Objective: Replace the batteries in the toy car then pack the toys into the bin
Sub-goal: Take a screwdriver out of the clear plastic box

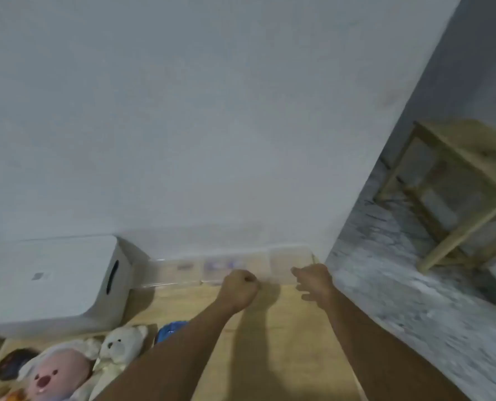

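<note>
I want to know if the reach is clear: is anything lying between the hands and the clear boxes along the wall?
Nothing visible. Both the left hand and right hand are already at the row of clear boxes, with only bare wooden tabletop beneath the arms. The plush toys sit off to the left.

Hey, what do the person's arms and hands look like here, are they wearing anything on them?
Both arms are bare up to the frame's bottom edge: no sleeves in view. The left hand and right hand wear no gloves, and no watch, bracelet or ring shows, though the blurred picture could hide something small.
</note>
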Tool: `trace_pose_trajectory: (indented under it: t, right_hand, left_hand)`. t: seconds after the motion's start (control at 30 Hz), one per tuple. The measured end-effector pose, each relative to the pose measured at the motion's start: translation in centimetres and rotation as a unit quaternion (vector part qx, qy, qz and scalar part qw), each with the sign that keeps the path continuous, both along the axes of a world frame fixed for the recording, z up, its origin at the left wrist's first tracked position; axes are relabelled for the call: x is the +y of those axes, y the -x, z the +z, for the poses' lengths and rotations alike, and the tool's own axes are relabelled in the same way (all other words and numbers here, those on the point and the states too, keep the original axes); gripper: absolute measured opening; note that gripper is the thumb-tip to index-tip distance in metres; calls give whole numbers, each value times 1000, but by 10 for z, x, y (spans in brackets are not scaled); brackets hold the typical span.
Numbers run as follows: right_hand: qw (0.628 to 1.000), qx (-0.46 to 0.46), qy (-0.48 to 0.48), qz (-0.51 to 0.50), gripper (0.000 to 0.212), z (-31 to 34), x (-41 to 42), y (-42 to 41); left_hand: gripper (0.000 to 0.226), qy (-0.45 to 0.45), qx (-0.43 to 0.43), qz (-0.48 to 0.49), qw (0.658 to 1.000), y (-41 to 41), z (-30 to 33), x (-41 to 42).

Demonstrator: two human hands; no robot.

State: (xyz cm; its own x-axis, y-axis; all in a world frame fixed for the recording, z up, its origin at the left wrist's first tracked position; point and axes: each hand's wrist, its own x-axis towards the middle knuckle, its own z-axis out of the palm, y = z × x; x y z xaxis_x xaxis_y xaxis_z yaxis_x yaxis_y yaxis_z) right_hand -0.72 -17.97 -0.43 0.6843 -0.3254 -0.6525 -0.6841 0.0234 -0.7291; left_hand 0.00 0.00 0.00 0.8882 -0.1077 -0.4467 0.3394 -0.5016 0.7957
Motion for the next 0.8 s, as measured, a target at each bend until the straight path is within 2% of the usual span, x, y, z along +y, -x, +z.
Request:
trace_pose_trajectory:
  t: [0.07, 0.13, 0.2, 0.27, 0.43, 0.6, 0.8]
  right_hand:
    - [996, -6, -64, -66, 15, -13, -5, -5]
    - [991, 7, -90, -102, 16, -26, -9, -9]
    - [984, 13, -109, -137, 19, -32, -9, -14]
    - [981, 27, -122, -148, 22, -34, -11, -17]
    - [977, 55, -147, -146, 10, -37, -15, -25]
    - [974, 69, -151, -153, 16, -48, -13, -28]
    - [971, 48, -137, -189, 15, -48, -9, -30]
  left_hand:
    - [16, 91, 83, 53, 991, -4, -3, -11]
    - [12, 198, 190, 144, 951, -7, -6, -21]
    - [10, 258, 248, 191, 914, -11, -12, -31]
    - [7, 292, 274, 214, 891, -14, -16, -41]
    - [10, 373, 294, 252, 843, -19, -25, -60]
    - [16, 418, 309, 280, 807, -23, -38, -67]
    - [37, 419, 302, 304, 801, -20, -39, -64]
